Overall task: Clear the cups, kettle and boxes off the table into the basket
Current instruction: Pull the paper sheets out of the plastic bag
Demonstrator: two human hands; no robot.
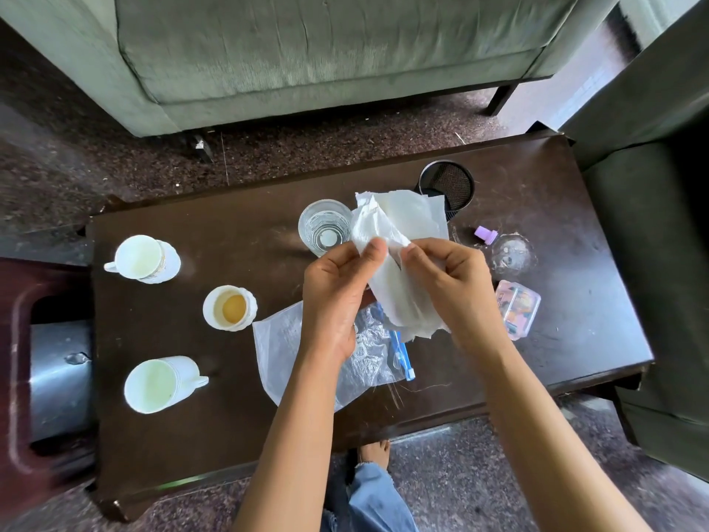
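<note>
Both hands hold a stack of white paper tissues (399,240) above the middle of the dark wooden table (172,435). My left hand (337,297) pinches its left edge, my right hand (449,278) grips its right side. Under them lies a clear zip bag (291,351) with a blue slider. A white mug (140,259) stands at the far left, a white cup with brown liquid (230,308) nearer the middle, and another white mug (157,383) at the near left. A clear glass (324,226) stands just behind my left hand. A small plastic box (518,309) lies at the right.
A black mesh holder (447,184) stands behind the tissues. A purple cap (485,235) and a clear lid (512,253) lie at the right. A steel vessel (59,378) sits in a dark red frame left of the table. A grey sofa (326,51) is beyond.
</note>
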